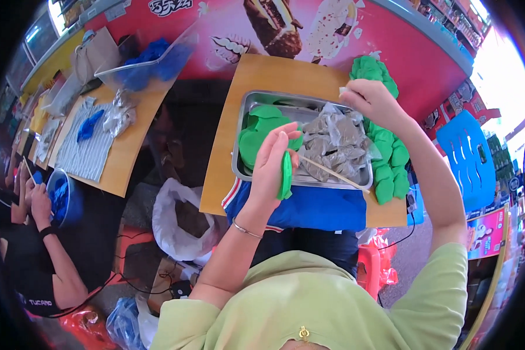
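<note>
My left hand (268,166) is closed around a flat green soft-looking piece (286,176), held upright over the tray's near edge. A thin pale wooden stick (335,173) runs from beside its fingers across the tray rim; whether the fingers hold it, I cannot tell. Raised over the far right of the tray, my right hand (372,100) is pinched on a small whitish bit (343,90) too small to name. The metal tray (235,137) holds flat green pieces (254,143) at its left and small clear bags of grey-brown stuff (341,137) at its right.
More green pieces (391,160) line the table's (221,140) right edge. Blue cloth (321,208) lies in front of the tray. A white sack (181,219) stands on the floor to the left. Further left, a co-worker's hands (39,204) work over a blue-filled bucket (64,198).
</note>
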The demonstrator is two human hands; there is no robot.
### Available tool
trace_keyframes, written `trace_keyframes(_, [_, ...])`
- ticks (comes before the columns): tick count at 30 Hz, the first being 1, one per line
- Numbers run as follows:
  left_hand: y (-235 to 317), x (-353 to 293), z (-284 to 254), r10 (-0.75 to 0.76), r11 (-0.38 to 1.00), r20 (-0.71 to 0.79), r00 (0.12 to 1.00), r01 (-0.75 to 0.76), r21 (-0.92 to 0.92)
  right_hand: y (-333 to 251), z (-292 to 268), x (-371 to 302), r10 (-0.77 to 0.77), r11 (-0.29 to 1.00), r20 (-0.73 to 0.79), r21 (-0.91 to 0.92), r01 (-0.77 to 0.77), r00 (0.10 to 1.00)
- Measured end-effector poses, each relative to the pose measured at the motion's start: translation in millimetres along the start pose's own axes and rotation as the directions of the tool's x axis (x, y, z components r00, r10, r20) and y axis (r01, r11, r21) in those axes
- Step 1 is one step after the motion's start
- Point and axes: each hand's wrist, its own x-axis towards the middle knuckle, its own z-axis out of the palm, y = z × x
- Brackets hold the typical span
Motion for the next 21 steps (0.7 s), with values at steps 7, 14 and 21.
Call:
trace_keyframes(7, [-9.0,-1.3,-1.9,0.026,0.998,0.049,0.998,-0.023,-0.066,-50.3,-9.8,4.2,0.210,0.930,-0.010,0.310,-0.197,0.978])
trace_keyframes(14, [-11.0,-3.5,7.6,-0.005,1.000,0.278,0.960,-0.003,0.027,-82.0,-0.7,-5.1,0.172,0.688,0.124,0.695,-0.209,0.977])
trace_keyframes(21, [-28.1,-1.6,2.3,-0.139,0.978,0.122,0.983,0.156,-0.140,-79.1,33.1,-16.5,0.366,0.545,-0.111,0.830,-0.116,0.924])
